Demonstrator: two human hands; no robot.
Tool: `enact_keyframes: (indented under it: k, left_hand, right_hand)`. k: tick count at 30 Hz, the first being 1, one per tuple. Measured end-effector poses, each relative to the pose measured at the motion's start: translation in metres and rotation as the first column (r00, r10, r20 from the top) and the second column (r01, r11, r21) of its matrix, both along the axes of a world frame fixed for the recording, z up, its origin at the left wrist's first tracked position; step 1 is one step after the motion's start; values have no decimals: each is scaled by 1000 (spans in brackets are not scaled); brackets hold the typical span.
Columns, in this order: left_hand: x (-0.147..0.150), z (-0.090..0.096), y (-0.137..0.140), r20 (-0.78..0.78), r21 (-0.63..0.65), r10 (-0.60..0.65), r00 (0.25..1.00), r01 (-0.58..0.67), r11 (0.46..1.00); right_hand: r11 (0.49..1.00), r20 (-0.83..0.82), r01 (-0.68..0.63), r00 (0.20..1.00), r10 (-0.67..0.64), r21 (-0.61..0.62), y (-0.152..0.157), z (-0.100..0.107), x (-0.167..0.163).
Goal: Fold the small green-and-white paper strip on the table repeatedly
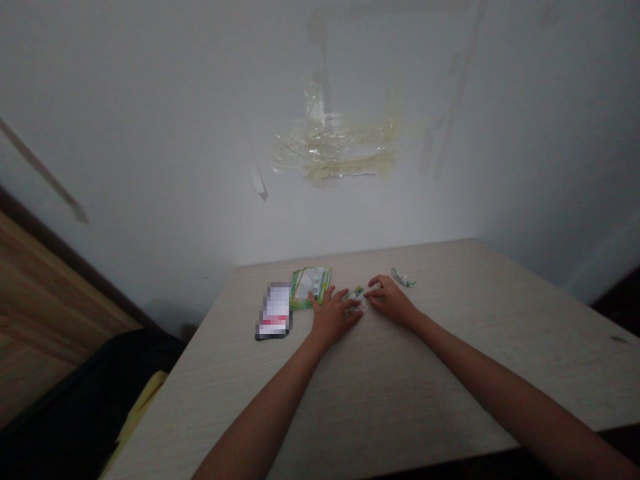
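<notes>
My left hand (334,315) lies on the table with its fingers spread. Its thumb side rests by the lower edge of a green-and-white printed packet (309,285), and its other fingers press on a small, partly clear packet (357,293) with green and yellow print. From the right, my right hand (391,301) reaches this small packet, with thumb and fingertips drawn together at its edge. The exact grip is too small to make out. Just beyond my right hand lies a crumpled white-and-green wrapper (403,277).
A phone (275,312) with a blurred-out screen lies left of the green packet. The pale wooden table (380,393) meets a white wall (200,133) bearing old clear tape (340,147). Dark and yellow cloth (143,400) sits beside the table's left edge.
</notes>
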State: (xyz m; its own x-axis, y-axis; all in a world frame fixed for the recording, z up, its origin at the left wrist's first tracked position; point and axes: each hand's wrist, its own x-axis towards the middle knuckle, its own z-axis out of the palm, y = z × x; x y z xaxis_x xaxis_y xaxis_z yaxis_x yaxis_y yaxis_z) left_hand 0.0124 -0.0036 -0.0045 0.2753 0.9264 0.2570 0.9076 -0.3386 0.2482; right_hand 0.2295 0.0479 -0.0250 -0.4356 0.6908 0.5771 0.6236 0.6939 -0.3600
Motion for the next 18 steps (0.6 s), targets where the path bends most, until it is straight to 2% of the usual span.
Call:
enact_keyframes:
  k: [8,18]
  left_hand:
    - [1,2,-2,5,22,15,1000,-15,1000]
    - [1,0,-1,3,28,28,1000,-28,999]
  right_hand:
    - [995,35,-104,994,104,-3,-10,12,-1]
    - [980,0,-196,981,196,-17,-22,21,1]
